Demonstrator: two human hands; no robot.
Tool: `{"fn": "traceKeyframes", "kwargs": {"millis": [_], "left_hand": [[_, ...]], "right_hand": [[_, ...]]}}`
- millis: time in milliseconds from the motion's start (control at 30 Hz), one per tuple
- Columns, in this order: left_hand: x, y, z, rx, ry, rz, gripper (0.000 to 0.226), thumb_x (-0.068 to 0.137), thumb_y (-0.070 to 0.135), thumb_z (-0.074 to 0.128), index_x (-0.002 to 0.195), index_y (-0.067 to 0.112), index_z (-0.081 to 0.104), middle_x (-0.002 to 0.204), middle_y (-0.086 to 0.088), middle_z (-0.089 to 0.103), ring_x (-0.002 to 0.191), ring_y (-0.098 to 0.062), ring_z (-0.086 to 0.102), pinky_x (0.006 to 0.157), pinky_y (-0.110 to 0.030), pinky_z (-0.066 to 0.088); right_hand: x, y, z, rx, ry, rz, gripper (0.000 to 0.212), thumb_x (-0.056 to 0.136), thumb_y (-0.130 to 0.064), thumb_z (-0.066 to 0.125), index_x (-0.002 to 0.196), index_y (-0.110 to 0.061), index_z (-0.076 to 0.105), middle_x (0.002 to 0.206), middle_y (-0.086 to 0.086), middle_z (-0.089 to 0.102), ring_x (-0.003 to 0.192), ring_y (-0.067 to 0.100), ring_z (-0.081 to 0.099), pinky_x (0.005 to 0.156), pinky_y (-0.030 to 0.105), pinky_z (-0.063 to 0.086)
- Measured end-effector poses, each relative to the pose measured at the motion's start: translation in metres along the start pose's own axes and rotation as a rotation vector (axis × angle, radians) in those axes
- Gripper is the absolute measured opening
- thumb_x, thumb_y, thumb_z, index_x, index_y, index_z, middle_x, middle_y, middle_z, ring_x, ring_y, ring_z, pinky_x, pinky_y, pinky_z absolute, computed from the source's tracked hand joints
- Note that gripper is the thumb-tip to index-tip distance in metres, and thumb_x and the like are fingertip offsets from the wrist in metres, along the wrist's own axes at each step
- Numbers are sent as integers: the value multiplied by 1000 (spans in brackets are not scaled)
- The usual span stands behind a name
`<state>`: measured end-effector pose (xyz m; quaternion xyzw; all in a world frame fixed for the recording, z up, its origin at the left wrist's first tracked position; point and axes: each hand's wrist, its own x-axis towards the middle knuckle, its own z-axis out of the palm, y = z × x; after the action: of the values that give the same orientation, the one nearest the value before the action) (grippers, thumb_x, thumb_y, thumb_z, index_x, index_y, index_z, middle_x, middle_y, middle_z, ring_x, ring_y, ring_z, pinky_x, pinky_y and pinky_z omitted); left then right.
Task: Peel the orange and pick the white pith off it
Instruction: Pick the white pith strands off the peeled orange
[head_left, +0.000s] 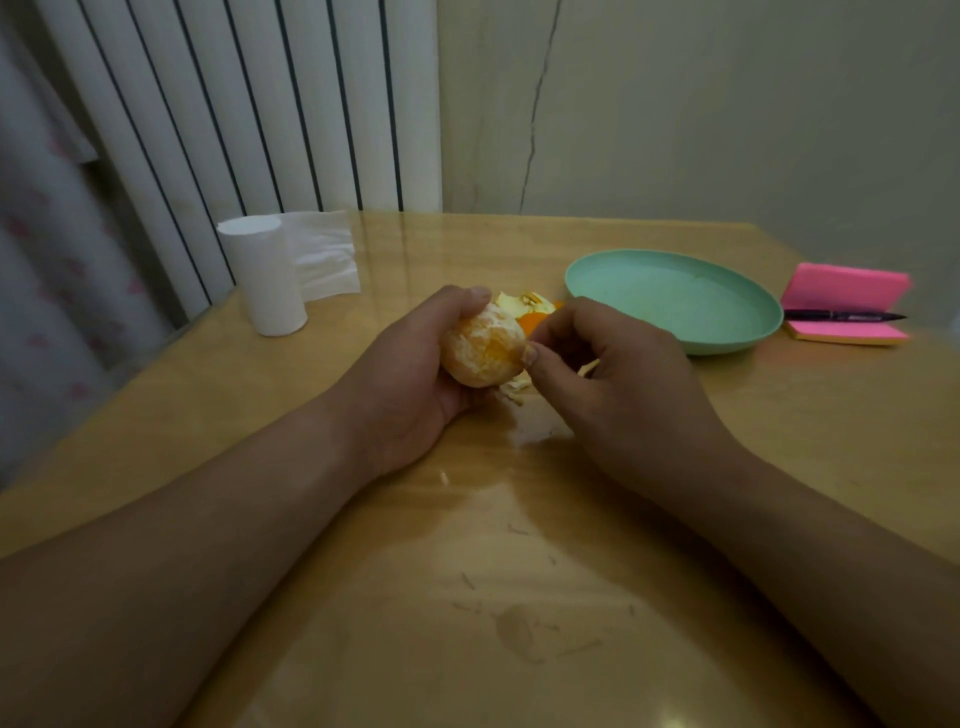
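Far left: a white cylindrical roll of tissue paper (262, 280) stood upright on the glossy tan wooden table (519, 597), near the table's left edge. A loose white sheet (324, 254) trailed behind it to the right.

Centre-left: the left hand (410, 369) gripped the peeled orange (480, 345), a round fruit, pale with patches of white pith. The fingers were curled round it and one digit lay over the top. The fruit was held just above the table's middle, between the two hands.

Behind the hands, curled pieces of orange peel (524, 306) lay on the table, white inner side up. Small pale scraps (514, 387) lay directly below the fruit.

Centre-right: the right hand (618, 369) had its fingers curled, with thumb and forefinger tips pinched together against the fruit's right side and touching it. Whether a strand of pith sat between the tips was too small to tell.

Right: a shallow round mint-green plate (737, 340) sat just beyond the right hand.

Far right: an open pink pad of sticky notes (844, 288) lay near the plate, with a black pen (841, 315) across it.
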<state>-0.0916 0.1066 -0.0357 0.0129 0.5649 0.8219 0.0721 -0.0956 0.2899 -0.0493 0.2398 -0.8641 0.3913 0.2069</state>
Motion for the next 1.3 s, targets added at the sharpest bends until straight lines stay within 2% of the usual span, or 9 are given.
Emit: {"fn": "traceKeyframes", "kwargs": {"millis": [167,333,433,533,700,833,967,1167,1300], "left_hand": [[1,-1,0,19,41,12,24,106,30,54,112,12,69,98,-7,76,85,-19,70,67,-31,56],[2,-2,0,28,61,21,30,107,31,54,120,9,68,108,-11,75,103,-27,68,102,-50,50],[4,-2,0,64,66,43,38,107,31,56,131,3,65,118,-20,74,105,-28,69,99,-50,52],[4,-4,0,107,96,72,45,105,30,59,139,0,59,127,-21,72,109,-30,70,108,-55,51],[2,-6,2,244,109,137,44,100,38,66,130,6,62,115,-12,72,101,-25,71,92,-47,56],[-1,-8,3,340,81,196,41,98,44,66,123,12,63,113,-12,72,94,-22,72,82,-39,61],[-2,-8,5,317,80,218,32,107,31,58,127,7,63,116,-15,72,98,-28,71,87,-45,61],[2,-8,3,42,29,109,62,89,36,65,138,-2,59,124,-20,68,107,-28,68,89,-44,57],[3,-9,1,-2,9,94,48,97,31,60,133,0,64,118,-16,71,104,-26,68,82,-39,59]], "right_hand": [[0,-1,0,-16,1,-3,9,97,-23,67,101,-31,70,87,-15,67,84,5,63,68,20,49],[-2,-4,-1,-38,2,-16,8,94,-31,71,102,-29,70,87,-16,67,84,3,63,68,15,46],[-2,-4,-2,-70,6,-14,5,95,-33,72,99,-30,71,85,-17,67,83,3,63,69,18,48],[-2,-5,-2,-102,4,-13,2,96,-32,72,98,-31,72,84,-18,66,83,2,62,71,22,50],[-1,-5,-3,-159,6,-17,8,98,-31,71,103,-27,75,88,-16,69,83,4,63,77,33,56],[0,-7,-1,-174,66,-18,5,95,-29,72,95,-24,72,81,-12,67,75,8,62,71,42,57],[1,-9,-1,-105,112,0,9,91,-26,75,86,-24,68,72,-12,63,68,8,59,64,40,54],[0,-8,-2,38,108,40,10,88,-23,74,83,-25,67,69,-9,63,64,9,59,60,33,52],[0,-6,-3,108,97,57,10,87,-21,74,81,-25,67,68,-8,63,62,7,57,56,22,46]]}}
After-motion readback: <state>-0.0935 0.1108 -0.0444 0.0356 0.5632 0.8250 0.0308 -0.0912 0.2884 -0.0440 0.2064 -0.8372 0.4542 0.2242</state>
